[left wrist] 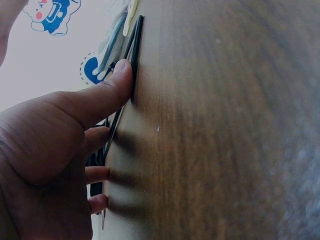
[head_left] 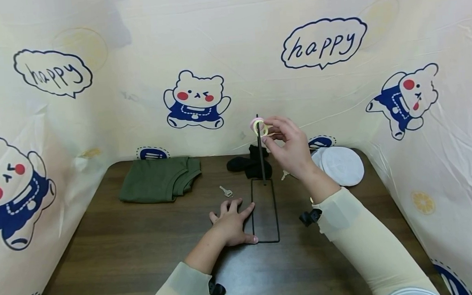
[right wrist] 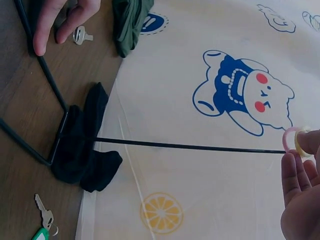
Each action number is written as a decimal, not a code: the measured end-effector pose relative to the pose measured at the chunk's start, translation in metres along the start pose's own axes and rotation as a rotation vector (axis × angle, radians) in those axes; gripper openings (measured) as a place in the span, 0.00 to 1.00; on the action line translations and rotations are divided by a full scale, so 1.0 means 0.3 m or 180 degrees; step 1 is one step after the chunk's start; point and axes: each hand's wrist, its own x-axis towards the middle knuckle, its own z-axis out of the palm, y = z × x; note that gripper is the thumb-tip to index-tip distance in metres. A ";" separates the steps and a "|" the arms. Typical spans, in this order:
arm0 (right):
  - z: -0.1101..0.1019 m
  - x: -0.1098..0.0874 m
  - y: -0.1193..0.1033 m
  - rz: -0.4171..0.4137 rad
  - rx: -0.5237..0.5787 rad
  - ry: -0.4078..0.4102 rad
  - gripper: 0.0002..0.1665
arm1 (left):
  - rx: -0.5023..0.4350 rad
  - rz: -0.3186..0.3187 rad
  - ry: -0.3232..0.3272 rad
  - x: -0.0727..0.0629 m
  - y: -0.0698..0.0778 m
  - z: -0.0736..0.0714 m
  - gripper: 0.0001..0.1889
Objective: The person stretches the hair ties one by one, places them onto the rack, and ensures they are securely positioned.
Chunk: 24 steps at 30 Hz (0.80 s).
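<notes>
A black wire stand has a rectangular base (head_left: 277, 212) lying on the table and an upright rod (right wrist: 200, 147). My left hand (head_left: 230, 224) rests beside the base with fingers spread, its thumb and forefinger touching the wire's left side and near corner. Up at the rod's tip, my right hand (head_left: 288, 144) pinches a yellow ring (head_left: 265, 130) between thumb and fingers. A pink ring (right wrist: 287, 136) sits right against the yellow one; whether either ring is around the rod I cannot tell.
Behind the stand lie black socks (head_left: 241, 164). A folded green cloth (head_left: 153, 182) is at the back left, white round pads (head_left: 342, 166) at the back right. One key (head_left: 226, 192) lies near my left hand; another key (right wrist: 45, 215) with a green tag (right wrist: 41, 234) lies right of the stand.
</notes>
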 end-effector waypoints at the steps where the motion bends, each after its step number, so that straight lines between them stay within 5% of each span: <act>1: -0.003 -0.003 0.002 0.0014 -0.0006 0.0001 0.22 | -0.0002 0.0003 -0.0003 0.000 0.000 0.000 0.56; 24: -0.126 -0.155 0.037 0.0076 -0.0370 -0.0002 0.21 | -0.0042 0.0044 0.0030 -0.006 0.001 -0.005 0.56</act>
